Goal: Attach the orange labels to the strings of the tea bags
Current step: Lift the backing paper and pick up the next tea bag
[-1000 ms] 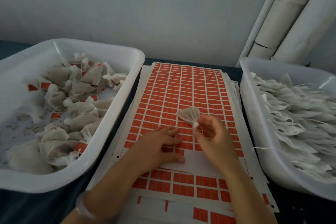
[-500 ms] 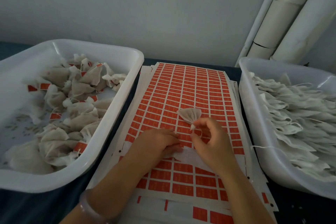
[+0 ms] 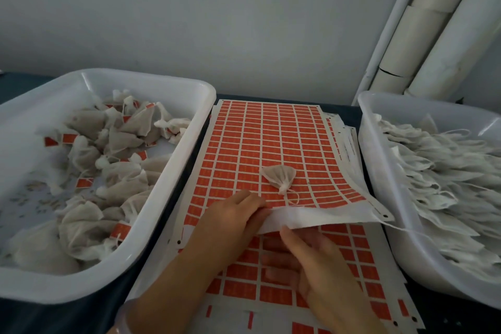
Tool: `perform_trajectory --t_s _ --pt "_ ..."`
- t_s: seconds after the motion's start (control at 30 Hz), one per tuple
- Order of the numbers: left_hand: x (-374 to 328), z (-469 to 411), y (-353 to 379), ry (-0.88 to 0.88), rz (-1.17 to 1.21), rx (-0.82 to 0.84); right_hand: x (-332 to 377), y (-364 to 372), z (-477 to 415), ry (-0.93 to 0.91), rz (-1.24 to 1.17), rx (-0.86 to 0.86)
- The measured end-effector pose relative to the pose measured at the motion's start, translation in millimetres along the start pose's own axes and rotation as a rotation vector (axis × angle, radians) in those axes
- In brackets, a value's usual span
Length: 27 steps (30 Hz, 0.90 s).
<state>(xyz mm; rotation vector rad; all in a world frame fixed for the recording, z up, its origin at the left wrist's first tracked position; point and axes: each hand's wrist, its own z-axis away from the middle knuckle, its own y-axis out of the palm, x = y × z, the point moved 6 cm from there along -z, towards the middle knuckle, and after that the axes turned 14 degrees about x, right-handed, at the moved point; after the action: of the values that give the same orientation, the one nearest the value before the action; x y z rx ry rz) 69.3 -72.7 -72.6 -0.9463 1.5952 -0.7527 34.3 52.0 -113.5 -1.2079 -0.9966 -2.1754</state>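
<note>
While the top label sheet (image 3: 325,215) is raised along its near edge, the job is best done slowly. The tea bag (image 3: 279,175) lies loose on that sheet, near the lifted edge and right of its middle, with its string (image 3: 295,196) trailing toward the person. A sharp tilt would probably slide it off.

The left hand (image 3: 233,214) has its fingers curled over the near edge of the sheet and seems to pinch it, though the thumb is hidden. The right hand (image 3: 320,266) holds nothing. Its thumb touches the underside of the raised white strip and its fingers hang loosely bent above the lower sheet (image 3: 352,257).

The near rows look stripped, so the sheet probably needs shifting to bring full orange labels (image 3: 252,144) within reach. Keeping the lift low and the sheet flat under the bag should let one label peel cleanly, and the string end must stay free for it to fold round.

At the left edge of the table (image 3: 81,317), the left bin (image 3: 151,80) holds a loose heap of labelled tea bags (image 3: 119,141), orange tags showing among them. At the right edge, the right bin (image 3: 379,171) holds flat white unlabelled bags (image 3: 447,171) stacked in overlapping layers, bare strings trailing, one of them over the rim.
</note>
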Motion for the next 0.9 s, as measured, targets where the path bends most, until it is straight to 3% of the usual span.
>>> perform_trajectory --t_s 0.13,0.27,0.53,0.73,0.9 --pt "-5.6 1.2 3.7 0.053 -0.037 0.053 -0.3 0.4 -8.5 -0.073 -0.056 -0.091" --pt "-6.9 -0.7 0.5 0.043 -0.109 0.073 -0.3 -4.2 -11.5 -0.058 0.092 -0.128" --pt "-4.2 -14.8 3.3 -0.091 -0.258 0.263 -0.8 -3.3 -12.8 -0.081 0.309 -0.122" --pt "-3.1 -14.0 2.9 -0.121 -0.207 0.235 0.0 -2.3 -12.5 -0.097 0.256 -0.107" --pt "4.5 -14.1 1.0 -0.144 -0.143 0.352 -2.5 -2.7 -12.4 -0.065 0.190 -0.080"
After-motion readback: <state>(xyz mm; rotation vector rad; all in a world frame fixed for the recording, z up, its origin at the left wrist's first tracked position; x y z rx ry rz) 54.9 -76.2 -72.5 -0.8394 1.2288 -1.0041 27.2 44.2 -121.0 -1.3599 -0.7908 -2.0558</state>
